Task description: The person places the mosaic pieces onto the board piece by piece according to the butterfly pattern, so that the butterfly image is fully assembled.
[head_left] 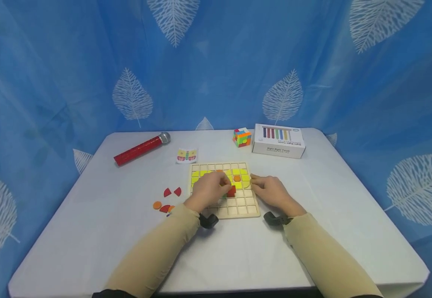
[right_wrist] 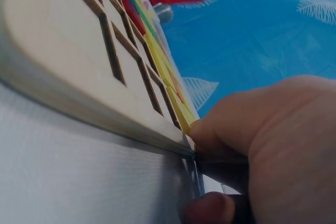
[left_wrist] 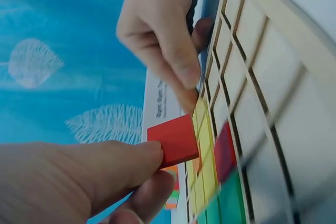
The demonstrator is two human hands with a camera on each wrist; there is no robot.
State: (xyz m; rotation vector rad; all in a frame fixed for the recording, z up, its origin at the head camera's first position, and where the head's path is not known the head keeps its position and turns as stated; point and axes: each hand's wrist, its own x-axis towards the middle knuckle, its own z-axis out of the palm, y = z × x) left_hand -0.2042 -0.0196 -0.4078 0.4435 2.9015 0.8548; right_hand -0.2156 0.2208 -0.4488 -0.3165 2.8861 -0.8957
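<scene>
A wooden grid board (head_left: 242, 211) lies on the table, its far rows filled with yellow tiles (left_wrist: 203, 145) and a few orange, green and red pieces. Between thumb and fingertip my left hand (head_left: 210, 188) pinches a red square tile (left_wrist: 174, 139), raised just above the board. Another red piece (left_wrist: 224, 153) is set in the grid beside a green one (left_wrist: 229, 198). My right hand (head_left: 273, 191) touches the board's right edge with its fingertips, close to a yellow piece (right_wrist: 182, 116). No loose piece shows in that hand.
Loose red wedges (head_left: 177, 191) and orange discs (head_left: 157, 205) lie left of the board. Behind it are a pattern card (head_left: 187, 156), a red microphone (head_left: 139, 151), a puzzle cube (head_left: 242, 138) and a white box (head_left: 278, 141). A blue leaf-patterned cloth (head_left: 208, 62) hangs behind the table.
</scene>
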